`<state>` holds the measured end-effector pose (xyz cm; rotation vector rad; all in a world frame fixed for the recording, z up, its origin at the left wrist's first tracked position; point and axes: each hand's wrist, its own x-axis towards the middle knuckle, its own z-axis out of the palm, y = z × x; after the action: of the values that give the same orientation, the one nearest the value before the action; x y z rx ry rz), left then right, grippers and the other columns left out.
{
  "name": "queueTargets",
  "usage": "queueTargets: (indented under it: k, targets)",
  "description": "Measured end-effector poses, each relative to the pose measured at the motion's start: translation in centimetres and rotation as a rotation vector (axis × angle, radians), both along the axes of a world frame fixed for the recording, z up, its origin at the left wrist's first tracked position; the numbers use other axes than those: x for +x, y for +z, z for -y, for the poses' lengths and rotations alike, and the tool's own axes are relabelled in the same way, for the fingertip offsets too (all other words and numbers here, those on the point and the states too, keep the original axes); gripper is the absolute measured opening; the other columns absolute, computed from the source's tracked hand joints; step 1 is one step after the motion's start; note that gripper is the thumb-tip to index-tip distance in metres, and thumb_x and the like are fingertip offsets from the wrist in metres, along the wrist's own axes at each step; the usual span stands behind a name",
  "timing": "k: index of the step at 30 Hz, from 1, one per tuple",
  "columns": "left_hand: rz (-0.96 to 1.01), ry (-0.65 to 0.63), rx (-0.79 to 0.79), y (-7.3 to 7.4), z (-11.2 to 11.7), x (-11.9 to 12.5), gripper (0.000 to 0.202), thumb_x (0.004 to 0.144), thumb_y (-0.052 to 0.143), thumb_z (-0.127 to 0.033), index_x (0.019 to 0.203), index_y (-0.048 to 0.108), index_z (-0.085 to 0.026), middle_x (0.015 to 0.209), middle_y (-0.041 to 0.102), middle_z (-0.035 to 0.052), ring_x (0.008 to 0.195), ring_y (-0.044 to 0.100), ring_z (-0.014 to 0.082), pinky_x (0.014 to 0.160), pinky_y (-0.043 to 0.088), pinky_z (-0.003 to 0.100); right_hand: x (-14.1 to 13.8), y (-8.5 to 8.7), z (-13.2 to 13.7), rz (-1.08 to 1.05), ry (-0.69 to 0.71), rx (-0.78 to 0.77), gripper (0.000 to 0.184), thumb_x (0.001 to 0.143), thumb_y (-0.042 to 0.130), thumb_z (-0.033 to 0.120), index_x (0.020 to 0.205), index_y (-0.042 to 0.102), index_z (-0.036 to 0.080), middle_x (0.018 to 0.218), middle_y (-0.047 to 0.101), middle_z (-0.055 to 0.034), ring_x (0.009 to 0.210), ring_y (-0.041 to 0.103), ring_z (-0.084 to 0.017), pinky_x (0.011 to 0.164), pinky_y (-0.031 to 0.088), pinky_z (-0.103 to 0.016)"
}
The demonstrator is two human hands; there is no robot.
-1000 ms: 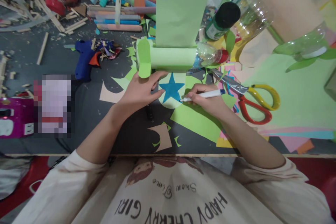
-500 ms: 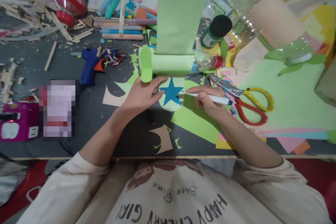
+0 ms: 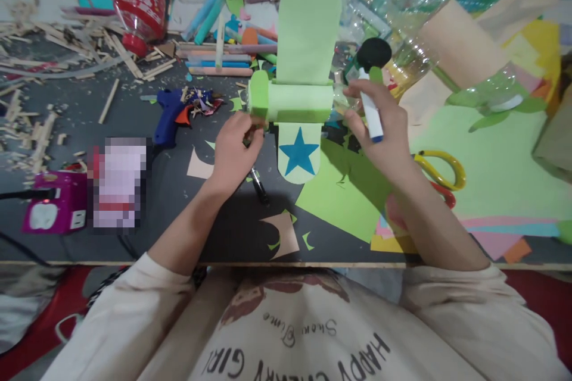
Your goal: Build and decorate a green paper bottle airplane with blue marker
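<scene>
A clear bottle wrapped in pale green paper (image 3: pixel 300 102) lies crosswise in front of me. A long rounded green paper flap (image 3: pixel 309 30) stretches away from it, and a shorter flap carrying a blue star (image 3: pixel 299 151) hangs toward me. My left hand (image 3: pixel 235 152) pinches the bottle's left end, below a bright green paper strip (image 3: pixel 258 95). At the opposite end, my right hand (image 3: pixel 384 122) has its thumb and fingertips around the bottle's neck. A white marker (image 3: pixel 372 112) with a blue end is held in that same hand.
A blue glue gun (image 3: pixel 168 116) and wood sticks lie left. Scissors (image 3: pixel 440 169) with yellow and red handles are partly behind my right forearm. A black marker (image 3: pixel 258 184) and paper scraps lie near me. A red-labelled bottle (image 3: pixel 143 3) and pens lie farther back.
My right hand has moved from beside the star, where the marker tip was, up to the bottle's neck. My left hand has left the star flap for the bottle's left end.
</scene>
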<state>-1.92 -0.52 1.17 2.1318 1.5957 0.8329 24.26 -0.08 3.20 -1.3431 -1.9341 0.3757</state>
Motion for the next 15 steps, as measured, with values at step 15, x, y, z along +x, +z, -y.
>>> queueTargets:
  k: [15]
  targets:
    - [0.055, 0.006, -0.018, -0.2, -0.2, -0.1, 0.016, 0.093, 0.043, -0.022, 0.096, 0.059, -0.022, 0.092, 0.066, 0.0043, 0.085, 0.061, 0.017, 0.082, 0.05, 0.031, 1.4, -1.3, -4.0, 0.281, -0.005, -0.113, 0.056, 0.075, 0.078, 0.031, 0.124, 0.052, 0.024, 0.126, 0.065, -0.0135, 0.119, 0.058, -0.036, 0.103, 0.042, -0.055]
